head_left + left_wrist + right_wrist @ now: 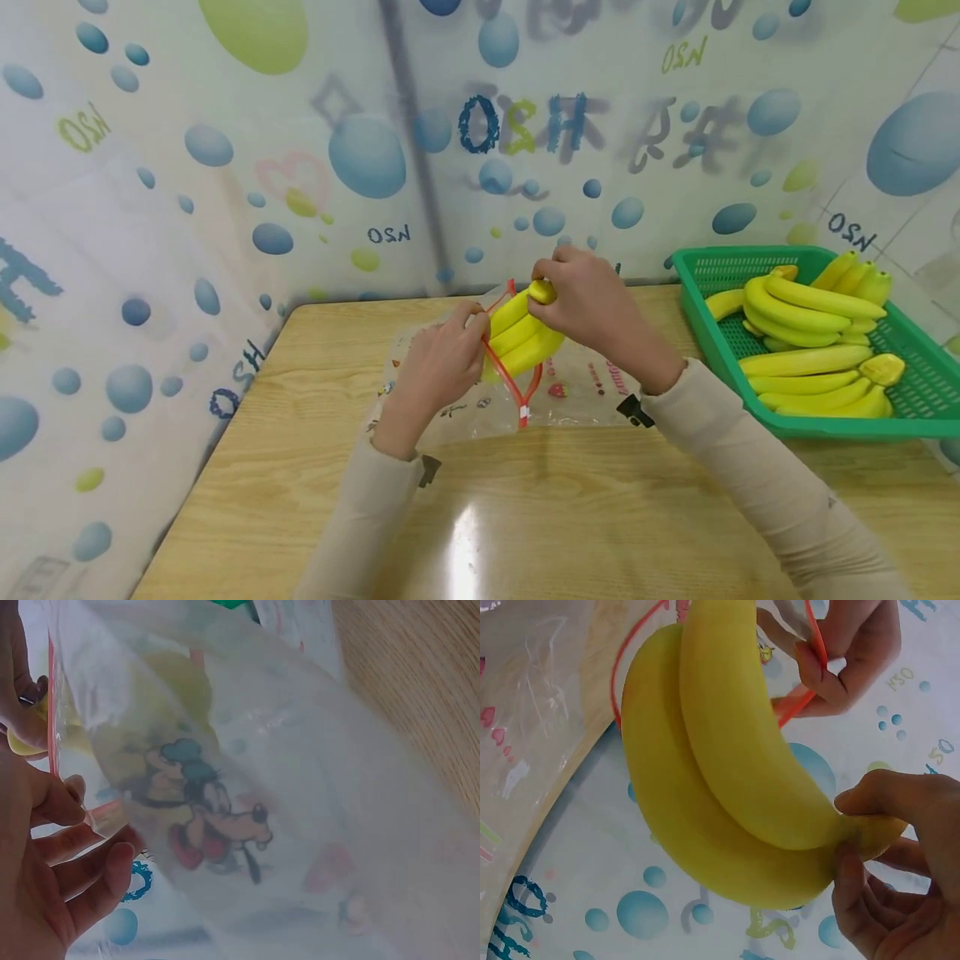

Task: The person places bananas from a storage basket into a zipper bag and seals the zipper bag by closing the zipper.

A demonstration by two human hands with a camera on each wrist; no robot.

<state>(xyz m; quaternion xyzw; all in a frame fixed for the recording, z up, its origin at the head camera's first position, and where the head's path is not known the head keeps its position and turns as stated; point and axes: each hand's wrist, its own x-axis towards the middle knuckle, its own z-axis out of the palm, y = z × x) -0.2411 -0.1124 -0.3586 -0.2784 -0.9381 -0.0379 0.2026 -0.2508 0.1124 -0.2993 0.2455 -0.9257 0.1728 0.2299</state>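
Observation:
A bunch of yellow bananas [517, 335] is partly inside a clear printed zip bag [480, 408] with a red zip edge. My right hand [588, 300] grips the bunch by its stem end, which the right wrist view shows between thumb and fingers [870, 900]. With the left hand [442, 358] I pinch the bag's red-edged mouth, holding it apart around the bananas. In the left wrist view the clouded plastic [300, 787], printed with a cartoon dog, covers most of the bunch. The lower ends of the bananas lie within the bag's opening.
A green plastic basket [693, 333] stands at the right of the wooden table [300, 500], holding several more banana bunches [817, 383]. Another clear printed bag part [592, 392] lies flat beneath my right wrist. A patterned curtain [360, 233] hangs behind the table.

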